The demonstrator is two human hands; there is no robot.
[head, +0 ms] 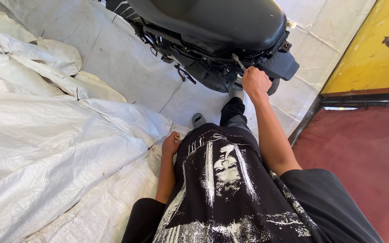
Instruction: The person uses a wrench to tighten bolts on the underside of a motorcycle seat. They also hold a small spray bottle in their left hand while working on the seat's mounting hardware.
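White woven sheeting [59,148] is covering the floor, lying in rumpled folds on the left and running flatter toward the far side, where it is passing under a dark scooter [212,40]. On the right, a dark metal rail [311,114] is bordering a red floor area [361,157], and a yellow panel [370,54] is standing beyond it.

The person, wearing a black printed shirt [230,189], is standing over the sheeting, with a grey shoe [198,119] showing near the scooter.

The left hand [170,145] is hanging low beside the hip, just above the sheeting, with its fingers curled closed around a small metallic piece with a coppery tip [176,136]; what kind of piece it is cannot be made out.

The right hand [255,83] is reaching forward to the rear of the scooter, under the black seat [221,18]. It is closed in a fist around the handle of a slim metal tool [238,61], whose shaft is angling up and to the left into the exposed black frame parts beneath the seat, just left of the boxy black tail section [281,65].
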